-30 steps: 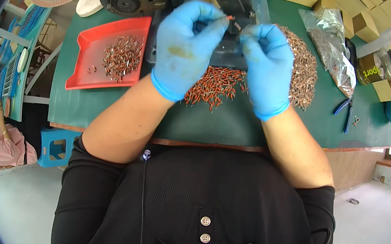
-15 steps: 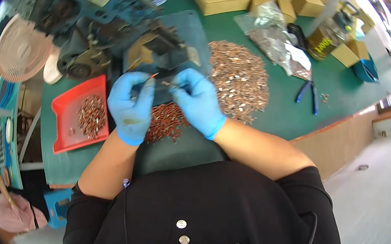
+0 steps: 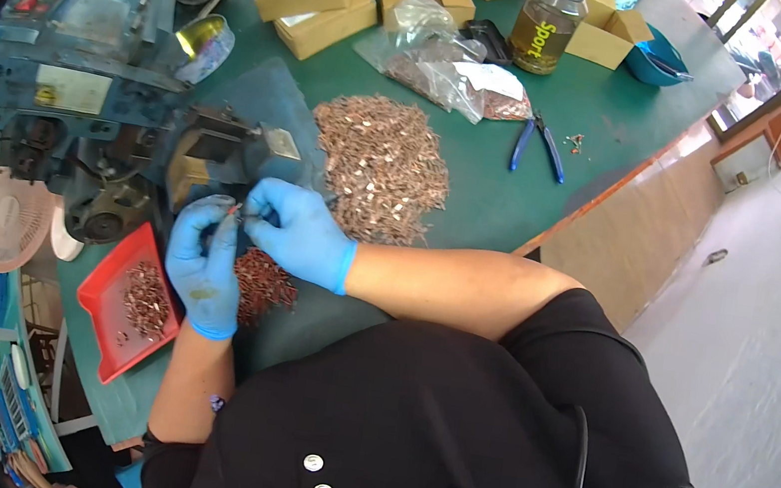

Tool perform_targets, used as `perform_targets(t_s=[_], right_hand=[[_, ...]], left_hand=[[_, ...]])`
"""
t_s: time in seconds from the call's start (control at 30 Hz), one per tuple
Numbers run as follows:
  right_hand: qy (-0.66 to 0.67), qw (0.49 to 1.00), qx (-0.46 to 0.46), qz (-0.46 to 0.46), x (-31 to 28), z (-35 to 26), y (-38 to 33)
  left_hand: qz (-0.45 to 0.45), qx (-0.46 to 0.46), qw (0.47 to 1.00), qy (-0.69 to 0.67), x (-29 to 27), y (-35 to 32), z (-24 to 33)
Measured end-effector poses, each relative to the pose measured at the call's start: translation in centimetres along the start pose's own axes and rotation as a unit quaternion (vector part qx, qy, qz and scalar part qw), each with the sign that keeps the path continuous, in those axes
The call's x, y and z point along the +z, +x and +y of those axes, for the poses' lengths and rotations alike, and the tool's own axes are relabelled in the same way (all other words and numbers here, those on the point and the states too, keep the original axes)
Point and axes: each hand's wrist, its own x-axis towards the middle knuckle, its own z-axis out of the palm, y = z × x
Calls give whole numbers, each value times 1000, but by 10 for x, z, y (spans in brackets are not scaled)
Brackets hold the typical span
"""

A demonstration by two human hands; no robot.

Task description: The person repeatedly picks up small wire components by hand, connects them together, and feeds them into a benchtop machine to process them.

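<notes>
Both my hands wear blue gloves and meet in front of the blue-grey machine (image 3: pixel 81 87). My left hand (image 3: pixel 207 272) pinches a small orange-red piece (image 3: pixel 234 210) between thumb and fingertip. Close against it, my right hand (image 3: pixel 296 233) is pinched at the same spot; whatever its fingertips hold is too small to make out. Under and beside the hands lies a heap of small dark-red pieces (image 3: pixel 265 288). To the left stands a red tray (image 3: pixel 107 328) with a pile of small brown and silvery pieces (image 3: pixel 145 298). Beyond my right hand spreads a larger heap of copper-coloured pieces (image 3: pixel 382 167).
Blue-handled pliers (image 3: pixel 538 148) lie on the green table (image 3: pixel 479 192) at the right. Farther back are clear plastic bags (image 3: pixel 446 76), cardboard boxes (image 3: pixel 328 18), a large bottle (image 3: pixel 546 25) and a teal bowl (image 3: pixel 655 61). A pale fan (image 3: pixel 6 217) stands at far left.
My hands have come together, the right fingertips now meeting the left ones. The whole view has turned, so the machine and heaps sit farther left in it.
</notes>
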Motion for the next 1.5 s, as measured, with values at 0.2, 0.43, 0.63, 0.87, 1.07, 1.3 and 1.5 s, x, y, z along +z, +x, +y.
perform_targets(t_s=[0.2,0.43,0.63,0.87,1.07,1.3,1.5], right_hand=[[136,990,30,-30,29,30,20],[114,988,85,-56,22,17,18],[190,973,94,-91,33,25,8],[215,967,93,-102,48,26,10],[236,957,133,-100,66,22,-1],[239,962,106,-84,80,27,-10],[235,965,101,-58,85,25,-10]], left_hand=[[43,-31,998,39,-19,-1,-6],[54,-15,998,-5,-15,2,-11],[48,-20,998,34,-25,-15,-20],[56,-40,997,-33,-41,-15,-24],[51,-55,992,-97,-61,-28,-34],[41,-67,987,-137,-70,-34,-35],[42,-59,988,-138,-74,-36,-35]])
